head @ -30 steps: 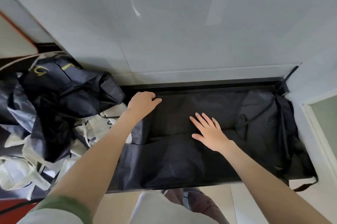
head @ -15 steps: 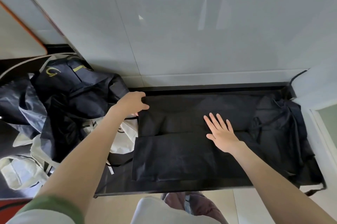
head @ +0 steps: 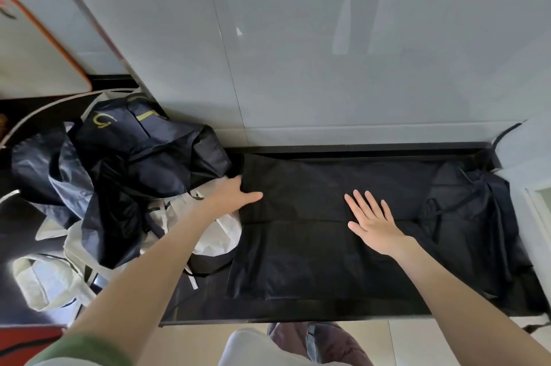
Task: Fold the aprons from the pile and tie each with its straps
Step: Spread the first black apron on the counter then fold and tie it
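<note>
- The only marking in view is a curled yellow-green mark (head: 103, 119) printed on a dark navy piece at the top of the pile (head: 143, 157). A short bar of the same colour sits just beside it. Neither reads as a clear letter or word.
- The pile lies on the left of the dark counter (head: 298, 310), with navy and white pieces heaped together and loose ties hanging out.
- The black apron (head: 298, 261) lies spread flat on the counter to the right of the pile. A fold line crosses its middle from left to right.
- The left hand (head: 235, 192) reaches forward to the apron's left edge and pinches it. Its thumb lies on top of the cloth, and its fingers are hidden behind the edge.
- The right hand (head: 372, 219) lies palm down on the middle of the apron, across the fold line, with its fingers straight and spread.
- The thin straps (head: 433, 210) lie looped on the bunched cloth at the apron's right end, near the right hand but apart from it.
- A green sleeve (head: 74, 350) covers the left upper arm, and both forearms are bare.
</note>
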Available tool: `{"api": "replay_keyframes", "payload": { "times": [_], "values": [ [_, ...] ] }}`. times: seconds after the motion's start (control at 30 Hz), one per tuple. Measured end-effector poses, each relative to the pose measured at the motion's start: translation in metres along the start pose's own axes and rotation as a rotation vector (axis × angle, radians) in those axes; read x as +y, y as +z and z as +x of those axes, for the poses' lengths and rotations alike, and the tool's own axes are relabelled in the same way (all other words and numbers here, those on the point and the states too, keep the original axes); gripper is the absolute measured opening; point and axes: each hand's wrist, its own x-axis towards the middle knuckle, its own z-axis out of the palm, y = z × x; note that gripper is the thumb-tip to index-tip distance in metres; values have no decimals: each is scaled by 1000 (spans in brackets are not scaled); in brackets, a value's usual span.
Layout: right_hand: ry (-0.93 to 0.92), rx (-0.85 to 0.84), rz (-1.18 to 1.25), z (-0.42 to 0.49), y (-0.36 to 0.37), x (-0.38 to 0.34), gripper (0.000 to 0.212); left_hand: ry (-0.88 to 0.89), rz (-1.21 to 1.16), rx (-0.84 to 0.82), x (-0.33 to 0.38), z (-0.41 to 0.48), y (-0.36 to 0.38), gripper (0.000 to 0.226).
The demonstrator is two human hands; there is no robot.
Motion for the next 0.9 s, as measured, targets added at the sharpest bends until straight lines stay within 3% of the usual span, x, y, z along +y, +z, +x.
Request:
{"api": "replay_keyframes", "payload": {
  "times": [0.07,0.23,0.33,0.43,0.5,0.53,0.6,0.67,0.77,0.9],
  "values": [
    [29,3,3,1,1,-4,58,-12,262,91,-4,0,4,50],
    [49,40,-9,7,2,-22,61,-30,316,228,2,-6,-3,42],
    [41,61,9,12,0,-33,61,-12,503,380,3,-14,-4,38],
    [38,73,13,13,0,-42,61,178,762,698,4,-21,7,52],
    [22,85,5,14,0,-49,62,434,789,808,14,-22,22,56],
    [6,90,9,14,-1,-54,62,534,769,777,22,-22,32,56],
    [-30,101,36,15,-1,-65,63,614,699,540,37,-23,54,58],
    [-59,122,64,17,0,-74,64,527,716,197,44,-18,78,67],
    [-68,163,158,19,0,-75,64,332,812,-152,40,-3,104,94],
    [-74,222,181,12,3,-48,61,213,1013,-245,18,12,109,121]
  ]
}}
